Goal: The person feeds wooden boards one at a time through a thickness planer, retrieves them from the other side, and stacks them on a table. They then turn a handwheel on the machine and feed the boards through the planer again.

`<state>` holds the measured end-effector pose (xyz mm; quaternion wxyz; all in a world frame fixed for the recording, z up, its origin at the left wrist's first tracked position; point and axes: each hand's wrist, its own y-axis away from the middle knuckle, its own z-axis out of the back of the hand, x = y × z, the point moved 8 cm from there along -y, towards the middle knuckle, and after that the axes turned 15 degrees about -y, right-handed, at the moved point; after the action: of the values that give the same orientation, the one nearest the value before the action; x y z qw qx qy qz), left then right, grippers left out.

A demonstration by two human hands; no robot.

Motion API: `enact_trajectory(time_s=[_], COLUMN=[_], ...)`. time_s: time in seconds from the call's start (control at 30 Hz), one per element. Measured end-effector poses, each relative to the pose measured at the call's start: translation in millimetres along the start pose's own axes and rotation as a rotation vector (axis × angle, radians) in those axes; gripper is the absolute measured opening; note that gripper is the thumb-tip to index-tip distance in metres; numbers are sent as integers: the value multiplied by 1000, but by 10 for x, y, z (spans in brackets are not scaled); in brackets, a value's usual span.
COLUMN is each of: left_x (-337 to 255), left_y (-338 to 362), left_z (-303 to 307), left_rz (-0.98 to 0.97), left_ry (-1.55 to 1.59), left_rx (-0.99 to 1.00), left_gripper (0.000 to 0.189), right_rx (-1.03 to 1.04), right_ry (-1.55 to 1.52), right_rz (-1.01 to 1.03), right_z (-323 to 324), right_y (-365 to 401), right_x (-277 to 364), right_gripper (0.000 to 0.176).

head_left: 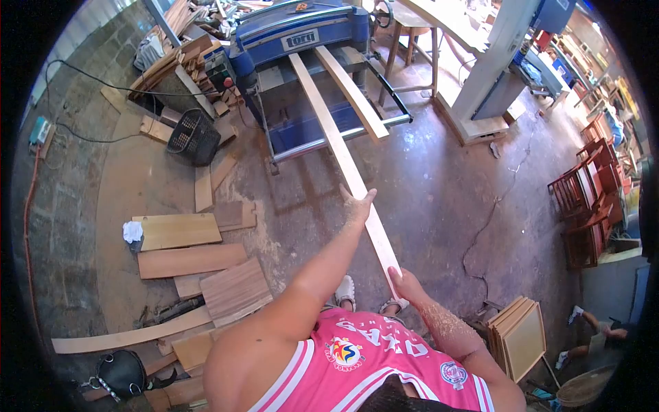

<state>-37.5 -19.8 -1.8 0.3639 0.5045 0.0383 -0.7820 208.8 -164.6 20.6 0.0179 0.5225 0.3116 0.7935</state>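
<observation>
Black basket (pixel 195 139) at left, reddish chairs (pixel 584 242) at right

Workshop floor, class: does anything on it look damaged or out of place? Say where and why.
Yes. A long, jagged, crack-like line runs across the floor right of the held board, so the surface looks damaged. On the left, loose planks lie overlapping at uneven angles, looking untidy.

Looks to be a woodworking workshop, judging by the blue machine (pixel 292 31), marked "torq", with a long board (pixel 349 169) and a shorter board (pixel 353 96) at its opening, by the heaped scrap wood (pixel 175 62) beside it and by the flat planks (pixel 180 231) strewn over a cracked floor (pixel 439 213). Recognisable too from dark red wooden chairs (pixel 587 237) and stacked frames (pixel 525 340).
</observation>
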Motion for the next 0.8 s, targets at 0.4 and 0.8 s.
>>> enact_trajectory(time_s=[0.4,0.8], left_x=[-279,-605], left_y=[-350,-534], left_z=[172,388], left_rz=[-166,-195], left_ry=[-12,-492], left_rx=[-124,-337], left_gripper=[87,91], right_rx=[36,341], right_ry=[-3,-180], right_rz=[-23,52], right_z=[-70,33], right_y=[-304,-748], right_x=[284,115], right_gripper=[71,66])
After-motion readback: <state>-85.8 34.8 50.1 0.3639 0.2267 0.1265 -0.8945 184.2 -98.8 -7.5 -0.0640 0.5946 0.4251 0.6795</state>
